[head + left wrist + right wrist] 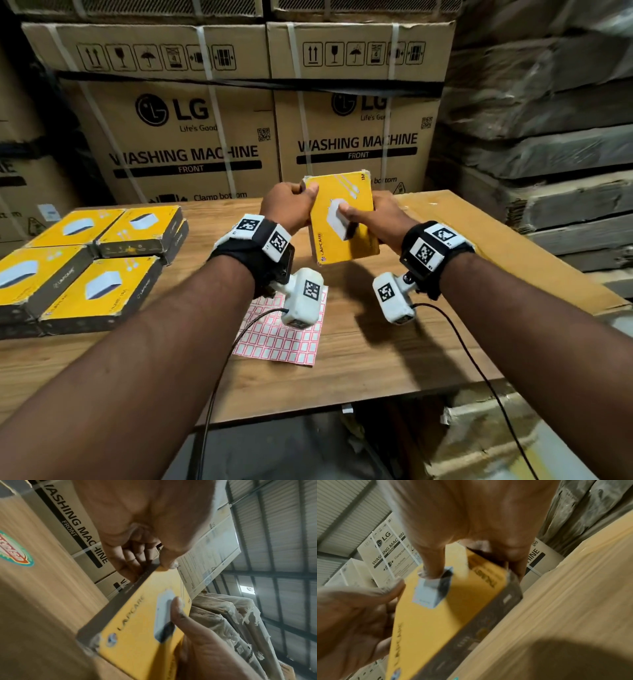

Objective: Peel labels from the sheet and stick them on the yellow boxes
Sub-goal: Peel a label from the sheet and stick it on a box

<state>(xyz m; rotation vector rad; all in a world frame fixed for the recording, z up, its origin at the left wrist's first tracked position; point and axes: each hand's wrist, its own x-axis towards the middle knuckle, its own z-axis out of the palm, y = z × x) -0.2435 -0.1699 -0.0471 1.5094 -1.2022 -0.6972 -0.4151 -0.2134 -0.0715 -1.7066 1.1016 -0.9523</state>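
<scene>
I hold one yellow box (346,236) tilted in the air over the middle of the wooden table (394,356). My left hand (291,205) grips its upper left corner, thumb on the yellow face and fingers behind. My right hand (373,219) holds the right edge, its thumb pressing the white picture on the face. The same yellow box (137,628) fills the left wrist view, and the yellow box (447,615) shows in the right wrist view with the right thumb on it. The red-bordered label sheet (284,339) lies flat on the table below my left wrist.
Several more yellow boxes (92,260) are stacked at the table's left. Large washing-machine cartons (191,144) stand right behind the table. Wrapped stacks (548,120) rise on the right. Wrist-camera cables (479,370) hang over the table's front edge.
</scene>
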